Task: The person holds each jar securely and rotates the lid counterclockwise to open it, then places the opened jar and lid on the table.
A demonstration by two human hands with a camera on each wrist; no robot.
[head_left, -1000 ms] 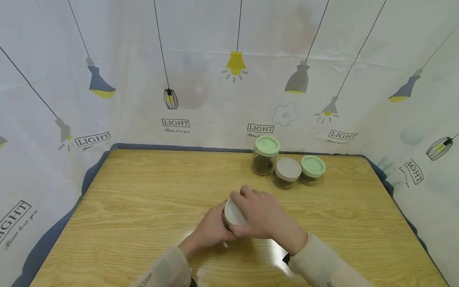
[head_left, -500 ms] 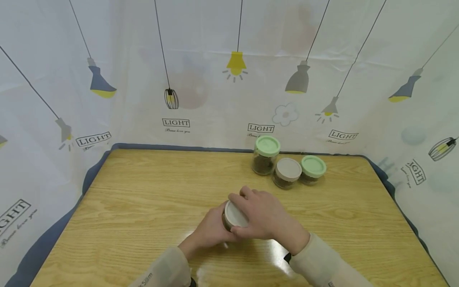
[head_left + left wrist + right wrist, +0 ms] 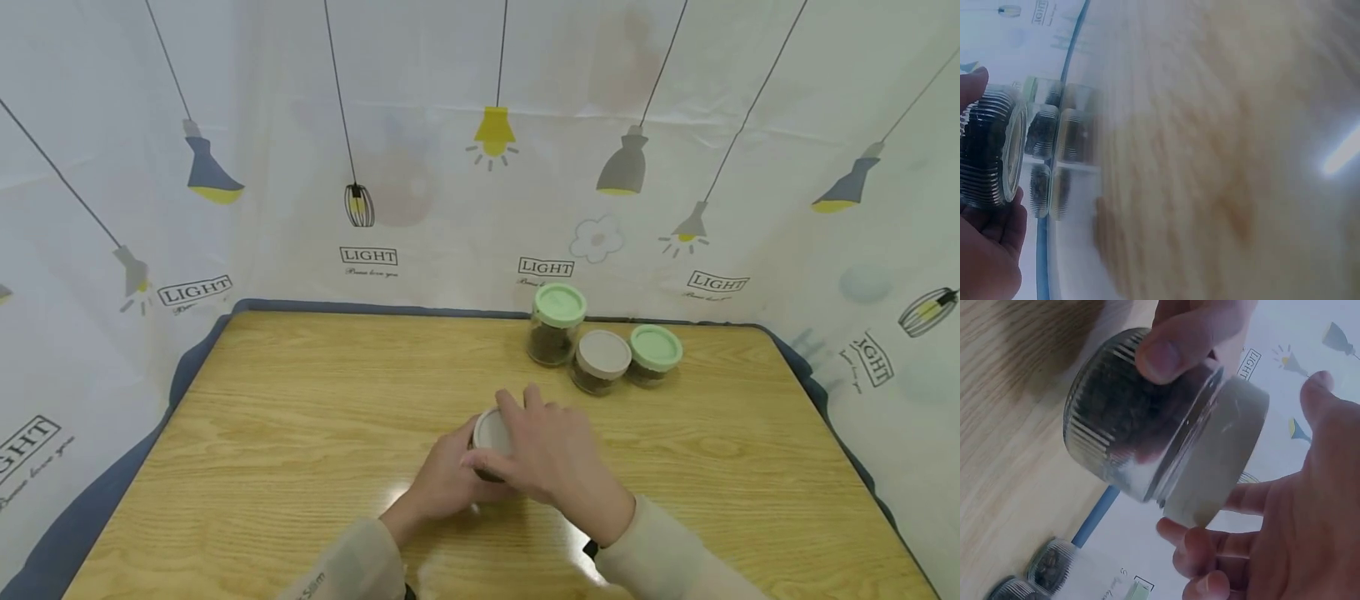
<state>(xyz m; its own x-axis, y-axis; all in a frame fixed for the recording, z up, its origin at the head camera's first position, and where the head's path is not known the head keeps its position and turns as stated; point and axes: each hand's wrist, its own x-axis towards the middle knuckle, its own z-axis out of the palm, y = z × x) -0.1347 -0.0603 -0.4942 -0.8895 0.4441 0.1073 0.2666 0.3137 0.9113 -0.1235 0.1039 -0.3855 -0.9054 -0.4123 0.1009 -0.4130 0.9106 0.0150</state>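
My left hand (image 3: 442, 482) grips a ribbed glass jar (image 3: 1122, 406) with dark contents, its fingers and thumb around the body. The jar is tilted, close over the table in front of me. A pale grey lid (image 3: 1222, 456) sits on its mouth, and a narrow band of glass neck shows below the lid. My right hand (image 3: 558, 450) is spread over the lid. In the right wrist view, its thumb stands apart from the lid while the other fingers lie along the lower rim. The left wrist view shows the jar's base (image 3: 1016, 153) and part of the left hand.
A tall jar with a green lid (image 3: 558, 305), a short jar with a grey lid (image 3: 602, 354) and a short green-lidded jar (image 3: 656, 350) stand together at the back right of the wooden table (image 3: 315, 392). A printed curtain (image 3: 435, 192) rises behind the table.
My right hand has loosened from the lid and turned, its fingers spreading and its thumb moving left across the lid. The left hand keeps its hold on the jar, shifted slightly right.
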